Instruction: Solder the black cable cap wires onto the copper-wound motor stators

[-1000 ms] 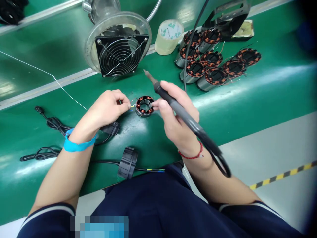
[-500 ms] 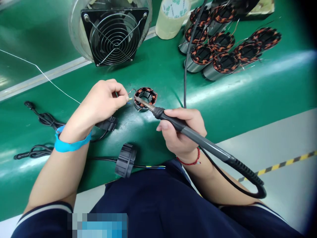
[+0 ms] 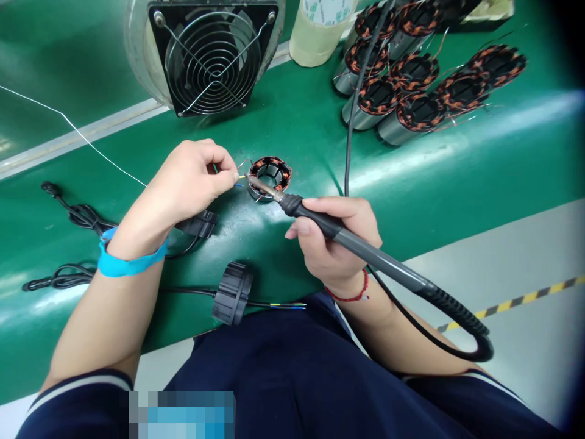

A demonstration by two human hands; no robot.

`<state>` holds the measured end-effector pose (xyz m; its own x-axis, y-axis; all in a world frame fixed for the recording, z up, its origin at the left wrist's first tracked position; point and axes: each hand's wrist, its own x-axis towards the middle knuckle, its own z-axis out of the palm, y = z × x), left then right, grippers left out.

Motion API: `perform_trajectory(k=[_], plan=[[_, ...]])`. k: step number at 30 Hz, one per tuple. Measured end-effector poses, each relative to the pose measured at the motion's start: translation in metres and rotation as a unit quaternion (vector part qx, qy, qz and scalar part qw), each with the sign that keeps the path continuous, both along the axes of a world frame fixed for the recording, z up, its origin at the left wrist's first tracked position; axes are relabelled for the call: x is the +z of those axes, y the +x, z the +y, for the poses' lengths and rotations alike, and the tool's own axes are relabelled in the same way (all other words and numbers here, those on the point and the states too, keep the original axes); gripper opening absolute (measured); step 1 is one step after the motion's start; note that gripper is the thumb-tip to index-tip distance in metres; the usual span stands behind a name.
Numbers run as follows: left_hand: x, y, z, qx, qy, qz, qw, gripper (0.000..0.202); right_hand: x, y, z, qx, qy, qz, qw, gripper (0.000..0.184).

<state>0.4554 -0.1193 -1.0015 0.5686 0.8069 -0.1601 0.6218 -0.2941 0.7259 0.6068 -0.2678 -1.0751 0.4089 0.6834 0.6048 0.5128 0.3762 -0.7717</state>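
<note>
A small stator (image 3: 270, 174) with copper windings lies on the green bench (image 3: 297, 128). My left hand (image 3: 189, 182), with a blue wrist strap, is closed in a pinch on thin wires at the stator's left side. My right hand (image 3: 336, 241) grips a black soldering iron (image 3: 347, 241) like a pen. The iron's tip rests at the wires between my left fingertips and the stator. Its cord loops off to the lower right.
A fan in a clear housing (image 3: 208, 52) stands at the back, with a tape roll (image 3: 320, 27) and several wound stators (image 3: 411, 85) to its right. Black cables (image 3: 73, 216) lie left, and a black round cap on a cable (image 3: 233, 292) sits at the near edge.
My right hand turned the soldering iron from tip-up and away to tip-down, bringing the tip onto the wires beside the stator. My left hand kept its pinch.
</note>
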Motion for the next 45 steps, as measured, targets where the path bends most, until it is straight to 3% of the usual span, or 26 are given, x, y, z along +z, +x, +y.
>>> perform_trajectory(k=[22,29,35,38,41,45], plan=[[-0.003,0.001,0.002,-0.009,0.034,-0.008,0.999,0.009,-0.002,0.002,0.002,-0.003,0.018,0.005,1.000,0.026],[-0.003,0.002,0.003,-0.018,0.052,-0.002,0.998,0.010,0.026,0.009,0.016,0.078,-0.047,-0.030,0.995,0.033],[-0.002,0.001,0.003,-0.024,0.071,0.013,0.997,0.009,0.047,0.012,0.038,0.133,-0.165,-0.058,0.976,0.028],[0.000,0.001,0.002,-0.026,0.080,0.025,0.996,0.010,0.039,0.007,0.045,0.118,-0.185,-0.084,0.972,0.039],[0.001,0.001,0.001,-0.028,0.086,0.029,0.995,0.010,0.025,0.000,0.047,0.070,-0.150,-0.107,0.980,0.042],[0.000,0.001,0.002,-0.027,0.090,0.026,0.995,0.012,0.013,-0.005,0.047,0.069,-0.127,-0.113,0.983,0.042]])
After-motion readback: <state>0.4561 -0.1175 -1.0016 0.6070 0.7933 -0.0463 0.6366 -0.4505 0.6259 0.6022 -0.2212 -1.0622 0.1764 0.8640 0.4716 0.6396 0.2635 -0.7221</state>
